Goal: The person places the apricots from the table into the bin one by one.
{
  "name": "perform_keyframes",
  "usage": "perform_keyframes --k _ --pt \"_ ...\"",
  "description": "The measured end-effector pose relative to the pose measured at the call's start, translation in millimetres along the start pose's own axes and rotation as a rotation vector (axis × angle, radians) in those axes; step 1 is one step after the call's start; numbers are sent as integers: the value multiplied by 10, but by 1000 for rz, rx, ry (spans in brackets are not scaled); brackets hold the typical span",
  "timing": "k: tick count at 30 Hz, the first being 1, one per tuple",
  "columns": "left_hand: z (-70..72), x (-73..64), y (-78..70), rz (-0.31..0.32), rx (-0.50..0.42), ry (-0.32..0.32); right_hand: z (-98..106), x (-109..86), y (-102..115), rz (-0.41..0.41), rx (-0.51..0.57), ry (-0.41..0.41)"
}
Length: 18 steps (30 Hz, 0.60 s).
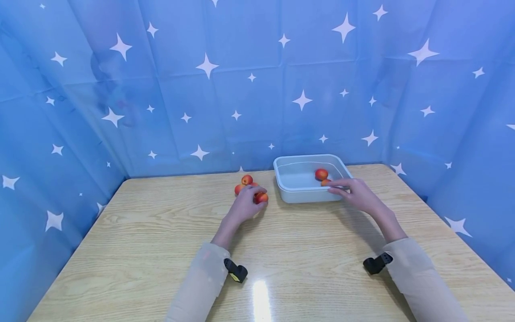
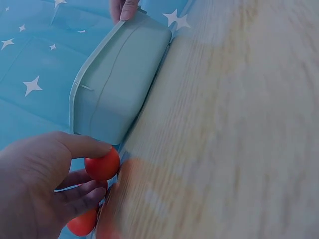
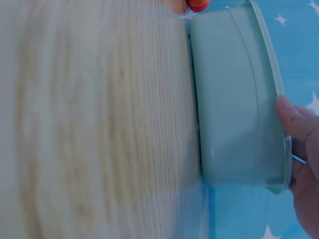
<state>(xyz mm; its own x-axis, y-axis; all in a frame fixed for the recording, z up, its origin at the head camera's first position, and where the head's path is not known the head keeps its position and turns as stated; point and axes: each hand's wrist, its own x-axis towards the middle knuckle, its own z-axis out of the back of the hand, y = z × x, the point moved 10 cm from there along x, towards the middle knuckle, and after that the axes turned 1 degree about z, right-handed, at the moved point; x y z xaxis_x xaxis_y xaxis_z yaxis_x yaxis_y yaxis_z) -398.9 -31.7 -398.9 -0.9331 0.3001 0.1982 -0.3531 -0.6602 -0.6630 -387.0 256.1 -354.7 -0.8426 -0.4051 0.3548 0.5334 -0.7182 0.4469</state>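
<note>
My left hand (image 1: 246, 205) curves around a small red-and-yellow apple (image 1: 262, 198), holding it between thumb and fingers close over the table. In the left wrist view the thumb lies along the top of this apple (image 2: 102, 164), and another apple (image 2: 82, 223) shows below the fingers. More apples (image 1: 247, 180) cluster just behind that hand. My right hand (image 1: 358, 193) grips the near rim of a pale blue plastic box (image 1: 299, 195) at its right part. The right wrist view shows the thumb outside the rim, the fingers mostly hidden behind it. Inside the box lie two apples (image 1: 321, 174), one partly covered by the fingers.
Both things stand toward the back of a light wood-grain table (image 1: 161, 250). A blue curtain (image 1: 249, 89) with white stars hangs behind and along the sides. Each sleeve carries a small black wrist camera (image 1: 236, 270).
</note>
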Motion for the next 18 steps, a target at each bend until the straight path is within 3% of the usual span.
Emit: perform_keyframes --k 9,18 --pt "-16 -12 29 5 -1 11 -1 -2 16 14 -3 -6" --pt "44 2 11 -29 -69 -34 2 2 13 20 -3 -12"
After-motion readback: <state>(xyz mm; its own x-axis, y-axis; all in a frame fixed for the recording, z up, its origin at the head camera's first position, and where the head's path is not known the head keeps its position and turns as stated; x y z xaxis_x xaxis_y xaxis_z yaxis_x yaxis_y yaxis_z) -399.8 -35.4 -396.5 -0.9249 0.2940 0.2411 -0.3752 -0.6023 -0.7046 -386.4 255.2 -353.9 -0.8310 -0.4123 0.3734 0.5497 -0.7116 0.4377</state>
